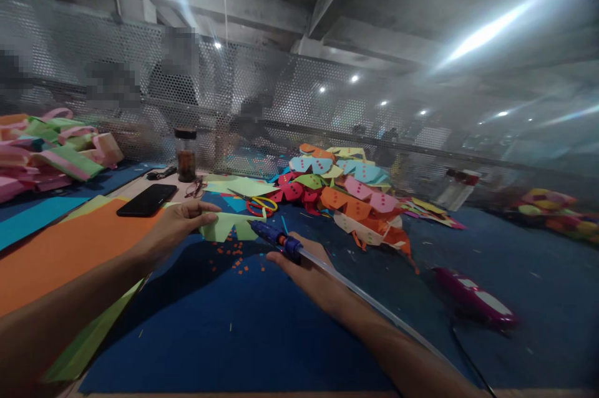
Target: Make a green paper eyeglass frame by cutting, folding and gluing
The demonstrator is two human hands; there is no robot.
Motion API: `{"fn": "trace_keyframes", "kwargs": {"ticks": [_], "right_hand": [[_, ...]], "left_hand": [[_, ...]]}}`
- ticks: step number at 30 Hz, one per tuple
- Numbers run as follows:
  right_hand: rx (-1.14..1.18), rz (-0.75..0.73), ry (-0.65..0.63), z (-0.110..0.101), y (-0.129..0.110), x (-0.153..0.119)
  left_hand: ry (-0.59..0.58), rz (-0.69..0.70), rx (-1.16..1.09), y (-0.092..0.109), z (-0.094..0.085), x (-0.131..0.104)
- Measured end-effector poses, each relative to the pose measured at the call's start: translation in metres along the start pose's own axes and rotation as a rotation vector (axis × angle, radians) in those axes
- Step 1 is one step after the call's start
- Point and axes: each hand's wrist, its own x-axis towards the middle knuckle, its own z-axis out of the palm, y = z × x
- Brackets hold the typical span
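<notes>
My left hand [189,220] pinches a pale green paper cut-out [222,228] with a notched lower edge by its left end. A blue hot glue gun [276,239] is in my right hand [311,267], with a long clear glue stick [360,295] running out of its back along my forearm. The gun's tip is at the right part of the green paper; I cannot tell whether they touch. Small orange paper squares [236,254] lie scattered below the cut-out. Behind it are scissors [262,206] with yellow and red handles.
Coloured paper cut-outs [350,195] are heaped at centre right. A purple device [475,299] with a cord lies right. Left are orange sheets [79,248], a black phone [147,199], a jar [186,158] and piled paper pieces [51,151]. A perforated metal screen [262,92] stands behind.
</notes>
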Motion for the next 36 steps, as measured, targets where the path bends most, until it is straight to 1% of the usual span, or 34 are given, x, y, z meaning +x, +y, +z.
{"fn": "trace_keyframes", "kwargs": {"ticks": [11,17,20,29,36], "right_hand": [[-0.052,-0.007,0.003,0.0007,0.0011,-0.0004],[-0.086,-0.058,0.008,0.0,0.0007,-0.0007],[-0.092,-0.058,0.016,0.0002,0.0008,-0.0009],[-0.135,-0.066,-0.001,0.0,0.0006,-0.0001],[-0.141,-0.087,-0.01,0.0004,0.0004,-0.0017]], "left_hand": [[-0.015,-0.001,-0.02,-0.0031,-0.0012,0.0017],[-0.017,0.004,-0.026,-0.0024,-0.0014,0.0016],[-0.011,-0.001,-0.027,-0.002,-0.0011,0.0012],[0.001,0.0,-0.034,-0.0008,-0.0004,0.0019],[-0.014,-0.001,-0.021,-0.0019,-0.0017,0.0022]]}}
